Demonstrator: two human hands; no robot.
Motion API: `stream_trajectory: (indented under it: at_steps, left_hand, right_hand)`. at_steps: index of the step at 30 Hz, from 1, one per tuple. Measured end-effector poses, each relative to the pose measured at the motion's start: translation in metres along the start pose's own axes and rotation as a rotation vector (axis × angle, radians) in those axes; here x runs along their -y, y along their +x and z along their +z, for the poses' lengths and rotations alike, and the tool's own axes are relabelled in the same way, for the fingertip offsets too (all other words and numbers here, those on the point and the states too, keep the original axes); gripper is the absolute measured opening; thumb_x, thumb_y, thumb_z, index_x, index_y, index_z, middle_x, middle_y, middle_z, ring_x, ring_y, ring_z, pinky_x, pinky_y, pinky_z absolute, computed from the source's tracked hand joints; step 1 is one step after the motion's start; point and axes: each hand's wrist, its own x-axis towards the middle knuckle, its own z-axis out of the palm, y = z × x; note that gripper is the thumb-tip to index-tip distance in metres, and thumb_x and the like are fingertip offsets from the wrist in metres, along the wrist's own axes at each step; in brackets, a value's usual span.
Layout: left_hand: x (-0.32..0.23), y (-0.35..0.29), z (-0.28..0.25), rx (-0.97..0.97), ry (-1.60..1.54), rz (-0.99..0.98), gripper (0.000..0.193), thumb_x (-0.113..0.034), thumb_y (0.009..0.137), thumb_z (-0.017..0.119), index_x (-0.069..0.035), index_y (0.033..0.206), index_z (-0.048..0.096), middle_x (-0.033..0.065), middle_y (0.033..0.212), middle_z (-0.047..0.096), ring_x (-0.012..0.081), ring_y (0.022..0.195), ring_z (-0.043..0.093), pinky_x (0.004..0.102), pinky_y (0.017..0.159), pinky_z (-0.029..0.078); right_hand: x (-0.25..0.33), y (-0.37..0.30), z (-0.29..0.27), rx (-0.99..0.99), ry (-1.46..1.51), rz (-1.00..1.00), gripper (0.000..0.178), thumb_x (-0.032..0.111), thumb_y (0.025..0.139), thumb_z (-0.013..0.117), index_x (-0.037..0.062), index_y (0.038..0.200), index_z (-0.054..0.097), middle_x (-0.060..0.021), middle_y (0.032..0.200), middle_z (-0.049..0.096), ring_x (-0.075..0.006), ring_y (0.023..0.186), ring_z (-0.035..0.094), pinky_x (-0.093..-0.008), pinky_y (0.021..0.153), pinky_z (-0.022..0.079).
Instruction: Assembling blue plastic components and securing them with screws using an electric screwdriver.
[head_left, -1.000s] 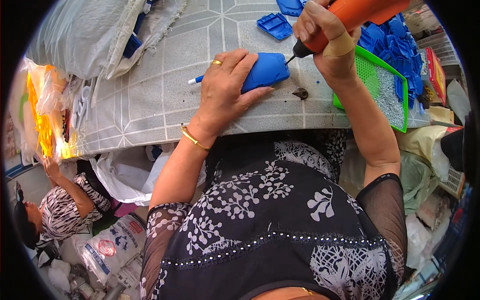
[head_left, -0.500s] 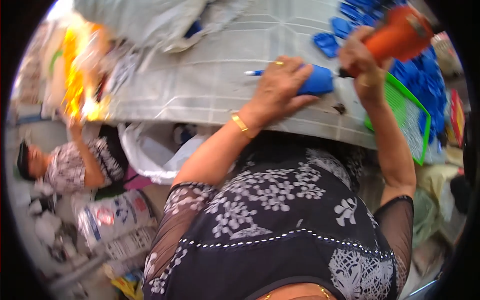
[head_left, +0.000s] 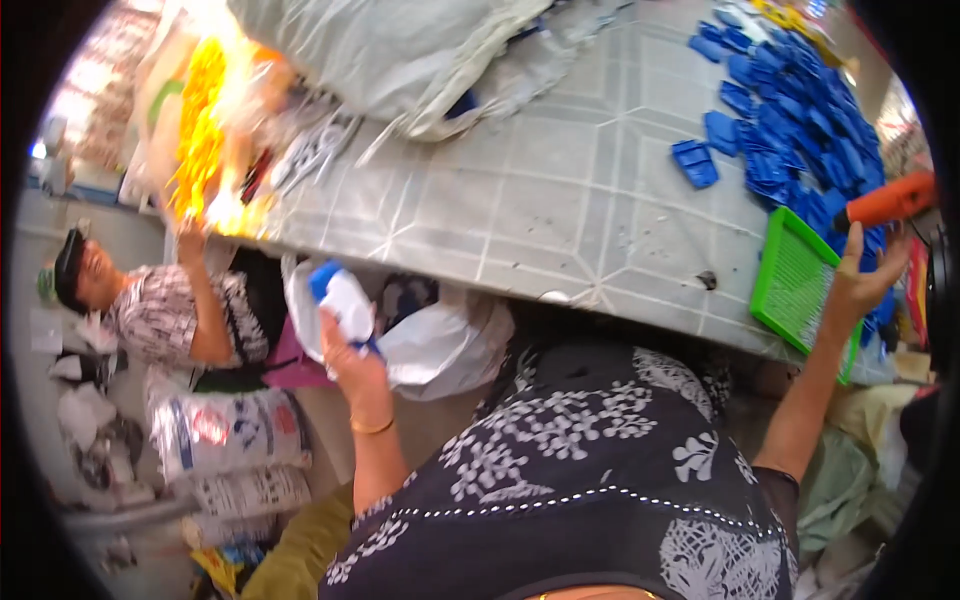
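Note:
Over on the left, my left hand [head_left: 358,368] is raised beside the table edge with a blue-and-white plastic piece [head_left: 345,300] at its fingers. Motion blurs the piece, and its exact kind is unclear. Below and beside it hangs an open white sack [head_left: 450,345] with dark blue things inside. On the far right, my right hand [head_left: 868,275] has its fingers spread. Just beyond its fingertips is an orange power screwdriver [head_left: 893,198], with no grip on it visible. A green tray [head_left: 775,265] of small metal screws lies by my right wrist.
A heap of blue plastic pieces [head_left: 800,120] covers the table's right end. A large whitish sack [head_left: 390,50] lies at the back of the grey patterned table [head_left: 530,190]. Another person [head_left: 170,300] works at the left, near yellow pieces [head_left: 200,120]. Packed bags [head_left: 230,435] rest below.
My left hand has carried the blue piece from the table leftward to the white sack. My right hand has moved right and down with the screwdriver, and its fingers have opened.

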Motion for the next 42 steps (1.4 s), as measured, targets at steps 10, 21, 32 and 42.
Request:
stream_trajectory:
  at_steps: [10,21,32,42]
  left_hand:
    - [0.156,0.108,-0.084,-0.233,-0.388,-0.786,0.042,-0.061,0.092,0.068,-0.021,0.107,0.066,0.0048,0.094,0.07,0.0286,0.078,0.067,0.0419,0.053,0.053]
    - [0.136,0.085,-0.041,0.001,-0.312,-0.702,0.062,-0.043,0.096,0.07,-0.004,0.14,0.051,0.0196,0.133,0.057,0.0342,0.115,0.061,0.049,0.097,0.05]
    - [0.049,-0.004,0.018,0.088,0.227,0.077,0.051,-0.007,0.1,0.065,-0.002,0.148,0.046,0.012,0.142,0.054,0.0179,0.113,0.059,0.0316,0.097,0.05]
    - [-0.027,-0.022,0.133,0.657,0.615,0.842,0.053,-0.005,0.082,0.079,0.002,0.132,0.062,0.0216,0.125,0.066,0.0373,0.113,0.064,0.0444,0.098,0.051]
  right_hand:
    - [0.051,0.015,0.124,0.87,-0.2,-0.394,0.043,0.02,0.087,0.071,0.0124,0.129,0.063,-0.0116,0.126,0.064,-0.0311,0.121,0.059,-0.0459,0.097,0.044]
    - [0.204,-0.077,0.371,1.055,0.389,-0.251,0.062,0.04,0.086,0.069,0.0051,0.137,0.06,-0.0197,0.131,0.065,-0.0344,0.123,0.061,-0.0456,0.106,0.048]
    - [0.263,-0.08,0.404,1.145,0.488,0.171,0.051,0.036,0.075,0.068,-0.0008,0.11,0.074,-0.0277,0.109,0.073,-0.0412,0.107,0.071,-0.047,0.095,0.055]
    - [0.123,-0.033,0.252,1.459,0.28,0.039,0.048,0.034,0.084,0.067,-0.0006,0.117,0.068,-0.0233,0.108,0.074,-0.0385,0.101,0.07,-0.0447,0.09,0.055]
